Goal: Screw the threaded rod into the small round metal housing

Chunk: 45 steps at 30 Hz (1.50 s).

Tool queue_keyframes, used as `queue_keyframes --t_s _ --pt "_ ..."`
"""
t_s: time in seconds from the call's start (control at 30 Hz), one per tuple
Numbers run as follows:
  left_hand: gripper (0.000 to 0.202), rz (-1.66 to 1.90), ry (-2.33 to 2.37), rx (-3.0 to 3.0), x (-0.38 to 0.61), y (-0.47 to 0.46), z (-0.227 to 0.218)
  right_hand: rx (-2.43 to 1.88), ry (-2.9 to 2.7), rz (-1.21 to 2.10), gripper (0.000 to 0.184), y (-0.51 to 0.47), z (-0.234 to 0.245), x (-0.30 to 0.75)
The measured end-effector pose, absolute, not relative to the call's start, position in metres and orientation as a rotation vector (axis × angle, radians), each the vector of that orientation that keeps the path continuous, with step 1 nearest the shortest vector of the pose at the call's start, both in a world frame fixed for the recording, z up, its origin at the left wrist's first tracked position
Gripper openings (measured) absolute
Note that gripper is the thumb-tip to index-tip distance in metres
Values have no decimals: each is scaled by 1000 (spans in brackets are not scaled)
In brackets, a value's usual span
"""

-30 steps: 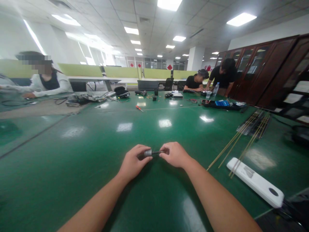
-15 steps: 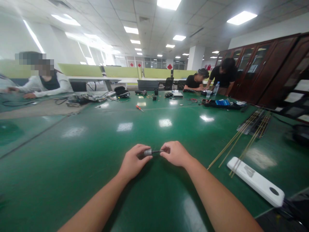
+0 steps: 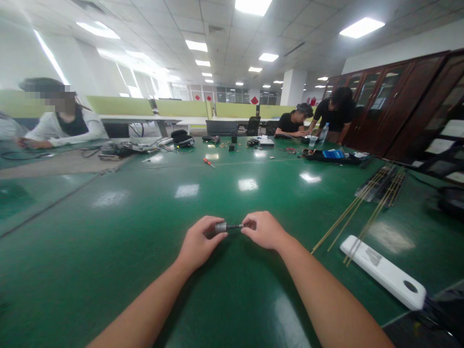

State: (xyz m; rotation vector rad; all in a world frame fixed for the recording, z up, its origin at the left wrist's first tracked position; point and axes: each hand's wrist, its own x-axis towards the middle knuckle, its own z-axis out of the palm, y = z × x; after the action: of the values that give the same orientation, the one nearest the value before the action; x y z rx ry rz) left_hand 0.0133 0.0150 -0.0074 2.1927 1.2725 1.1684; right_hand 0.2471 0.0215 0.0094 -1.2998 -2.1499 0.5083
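Note:
Above the green tabletop, my left hand is closed around a small grey metal cylinder, with thumb and index finger along its sides. A thin dark stem runs from the cylinder's right end. My right hand pinches the far tip of that stem between thumb and fingertips. Whether the stem is a rod or a bundle of wires is too small to tell. Both forearms reach in from the bottom edge, and the piece lies roughly level between the hands.
To the right lie a white power strip and several thin brass-coloured rods. A red screwdriver lies farther back. Beyond it are a black pouch, small parts and a bottle. Other people sit or stand at the far edges.
My hands and the held piece have barely moved. At the left, the person in white has shifted slightly and drawn their hands together.

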Motion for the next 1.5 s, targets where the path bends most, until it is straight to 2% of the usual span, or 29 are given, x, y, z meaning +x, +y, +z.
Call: queue_keyframes --t_s 0.53,1.3,1.4,1.5 --pt "25 1161 1308 2186 15 13 -3 -1297 -2141 499 13 23 8 249" --pt "31 1169 1376 2140 9 17 -6 -1258 -2071 501 12 26 9 252" --pt "37 1175 1494 2012 7 18 -6 -1239 -1964 448 14 26 11 251" --pt "47 1292 1454 1629 10 20 -5 -1262 -1878 401 16 28 12 252"
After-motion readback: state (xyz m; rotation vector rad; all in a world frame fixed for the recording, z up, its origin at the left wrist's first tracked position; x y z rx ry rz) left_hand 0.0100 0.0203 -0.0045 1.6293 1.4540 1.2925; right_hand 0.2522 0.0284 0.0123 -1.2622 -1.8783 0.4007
